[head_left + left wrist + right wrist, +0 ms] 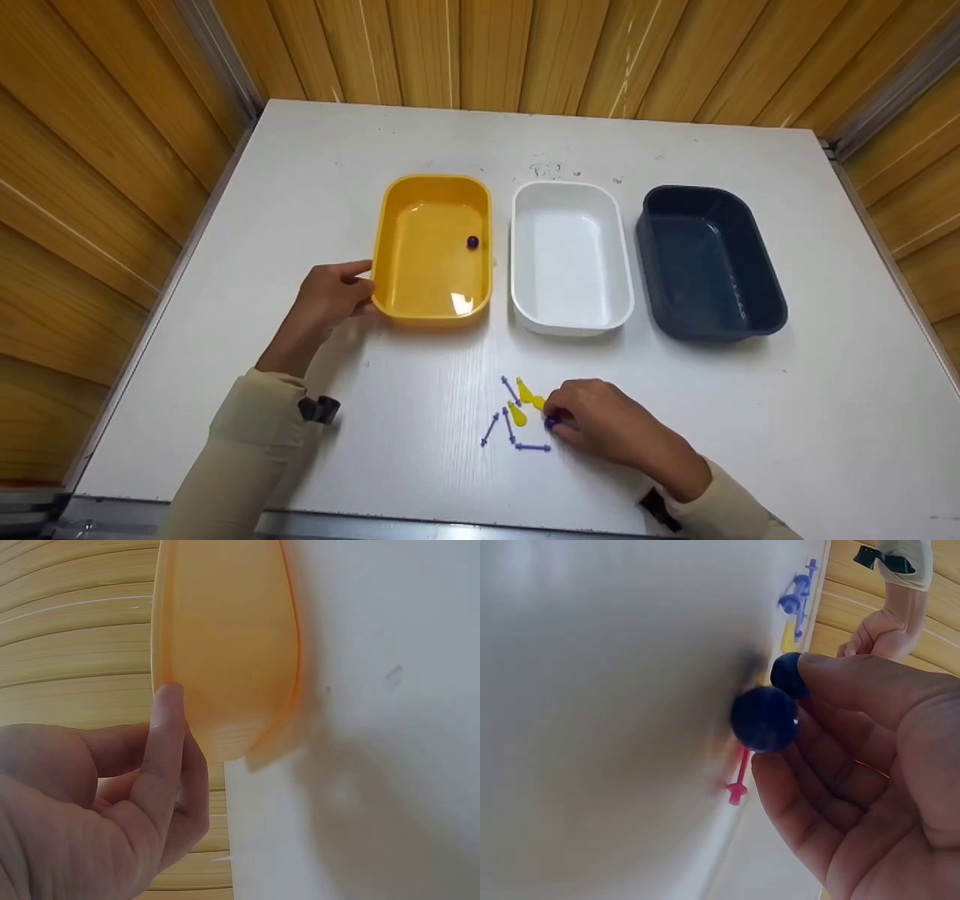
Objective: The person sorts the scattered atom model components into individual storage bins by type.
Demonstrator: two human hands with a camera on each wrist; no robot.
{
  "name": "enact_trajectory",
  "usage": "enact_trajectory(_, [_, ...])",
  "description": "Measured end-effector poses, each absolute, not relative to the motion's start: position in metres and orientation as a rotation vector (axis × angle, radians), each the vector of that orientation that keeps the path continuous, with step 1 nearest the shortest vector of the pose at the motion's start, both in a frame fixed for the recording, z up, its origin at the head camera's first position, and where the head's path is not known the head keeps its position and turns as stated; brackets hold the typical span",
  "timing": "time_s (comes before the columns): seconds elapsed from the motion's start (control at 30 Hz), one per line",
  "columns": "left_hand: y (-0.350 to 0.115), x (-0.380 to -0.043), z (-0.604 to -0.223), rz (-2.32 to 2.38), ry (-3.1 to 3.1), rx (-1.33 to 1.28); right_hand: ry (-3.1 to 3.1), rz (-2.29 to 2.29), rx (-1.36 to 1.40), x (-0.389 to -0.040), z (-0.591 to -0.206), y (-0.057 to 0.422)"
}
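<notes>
My right hand (604,424) is low over the table, pinching a dark blue ball (786,675) between thumb and fingers. A second dark blue ball (765,718) shows at the fingertips in the right wrist view; whether it is gripped too, I cannot tell. Beside the hand lie yellow bulb-shaped pieces (517,414) and several thin purple sticks (533,448). A pink stick (739,780) appears below the balls in the right wrist view. My left hand (334,295) touches the outer left wall of the yellow bin (431,321) with extended fingers. Inside that bin is one dark purple ball (472,242).
Right of the yellow bin stand a white bin (571,328) and a dark blue bin (712,335), in a row on the white table (420,465). Wood-panelled walls (495,56) rise behind and at both sides.
</notes>
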State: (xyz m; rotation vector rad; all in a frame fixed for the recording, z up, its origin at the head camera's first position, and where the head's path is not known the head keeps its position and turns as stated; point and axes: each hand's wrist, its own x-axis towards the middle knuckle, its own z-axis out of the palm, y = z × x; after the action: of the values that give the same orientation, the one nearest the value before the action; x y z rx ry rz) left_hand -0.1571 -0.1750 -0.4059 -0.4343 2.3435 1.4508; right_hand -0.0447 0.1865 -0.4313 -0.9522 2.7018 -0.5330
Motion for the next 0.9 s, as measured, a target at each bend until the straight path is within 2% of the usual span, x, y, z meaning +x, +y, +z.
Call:
enact_trajectory(0.37, [-0.174,-0.160,-0.404,1.435,2.342,-0.447,2.758,-0.629,-0.934,-0.062,-0.419,0.176])
enact_trajectory(0.73, [-0.176,-0.158,-0.405,1.458,2.343,-0.448,2.858,-0.683,-0.814,-0.096,-0.398,0.139])
enact_trajectory(0.9, [-0.174,-0.157,-0.404,1.452,2.329,-0.469,2.951,-0.753,-0.851,-0.111,-0.396,0.125])
